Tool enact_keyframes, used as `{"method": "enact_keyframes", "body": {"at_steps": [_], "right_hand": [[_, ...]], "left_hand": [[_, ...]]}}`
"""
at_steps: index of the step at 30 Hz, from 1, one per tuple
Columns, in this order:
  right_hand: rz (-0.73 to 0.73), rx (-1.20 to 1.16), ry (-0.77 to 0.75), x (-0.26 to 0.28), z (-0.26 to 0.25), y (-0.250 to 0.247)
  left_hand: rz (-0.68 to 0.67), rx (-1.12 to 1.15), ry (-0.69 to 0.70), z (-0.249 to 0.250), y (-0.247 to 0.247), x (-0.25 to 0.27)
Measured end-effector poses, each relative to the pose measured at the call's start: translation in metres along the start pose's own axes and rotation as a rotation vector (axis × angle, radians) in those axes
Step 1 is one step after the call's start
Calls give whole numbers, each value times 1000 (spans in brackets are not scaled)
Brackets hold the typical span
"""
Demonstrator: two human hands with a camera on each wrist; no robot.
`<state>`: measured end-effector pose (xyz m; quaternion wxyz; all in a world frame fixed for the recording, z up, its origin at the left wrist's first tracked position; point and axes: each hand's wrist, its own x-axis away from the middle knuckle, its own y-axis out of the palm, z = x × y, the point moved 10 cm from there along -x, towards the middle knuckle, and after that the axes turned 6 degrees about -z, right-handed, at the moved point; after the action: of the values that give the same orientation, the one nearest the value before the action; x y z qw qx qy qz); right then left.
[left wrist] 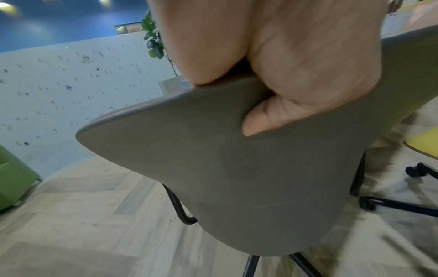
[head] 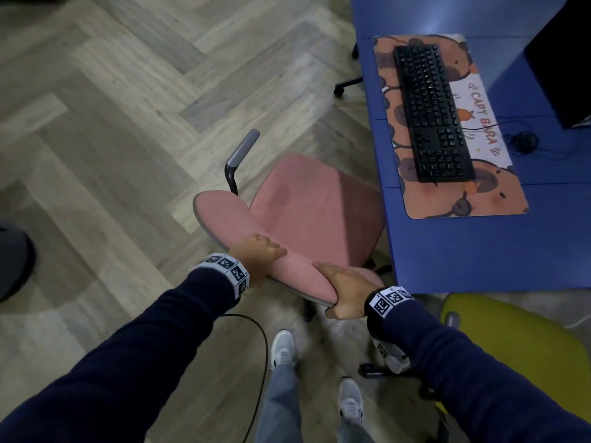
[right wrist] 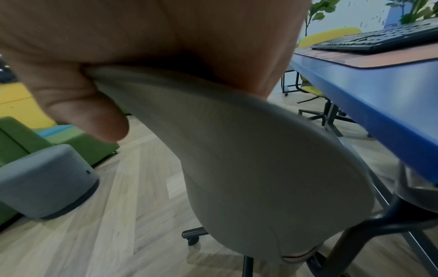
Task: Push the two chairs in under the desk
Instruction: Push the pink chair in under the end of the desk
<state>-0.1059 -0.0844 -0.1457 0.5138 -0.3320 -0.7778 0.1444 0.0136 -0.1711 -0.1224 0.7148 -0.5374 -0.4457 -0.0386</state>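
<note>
A pink swivel chair (head: 313,212) with a grey shell back (left wrist: 237,168) stands on the floor just left of the blue desk (head: 479,257). Its seat's right edge lies at the desk's edge. My left hand (head: 256,254) grips the top of the backrest (head: 230,215), thumb (left wrist: 260,121) pressed on the grey rear. My right hand (head: 342,292) grips the backrest's right end, thumb (right wrist: 94,120) behind the shell (right wrist: 260,178). A yellow chair (head: 511,343) stands at lower right, beside the desk, partly behind my right arm.
A black keyboard (head: 431,113) lies on a patterned desk mat (head: 479,199). Another chair's black wheeled base (head: 348,84) pokes out under the desk's far part. A grey round pouf (right wrist: 45,180) and green seating (right wrist: 14,138) stand to the left. A black cable (head: 256,362) crosses the floor by my feet.
</note>
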Motion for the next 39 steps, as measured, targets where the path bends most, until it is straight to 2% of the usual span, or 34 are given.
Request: {"method": "enact_keyframes", "body": {"at_steps": [6, 11, 17, 28, 39], "right_hand": [[86, -87, 18, -13, -7, 2], [157, -183, 43, -22, -4, -23], [157, -224, 64, -43, 10, -62], [235, -248, 16, -81, 11, -127], [328, -386, 111, -139, -22, -175]], "left_hand": [[6, -97, 85, -19, -11, -16], [61, -145, 88, -35, -40, -42], [96, -128, 85, -57, -77, -74], [82, -199, -16, -112, -112, -119], [-4, -333, 111, -184, -151, -163]]}}
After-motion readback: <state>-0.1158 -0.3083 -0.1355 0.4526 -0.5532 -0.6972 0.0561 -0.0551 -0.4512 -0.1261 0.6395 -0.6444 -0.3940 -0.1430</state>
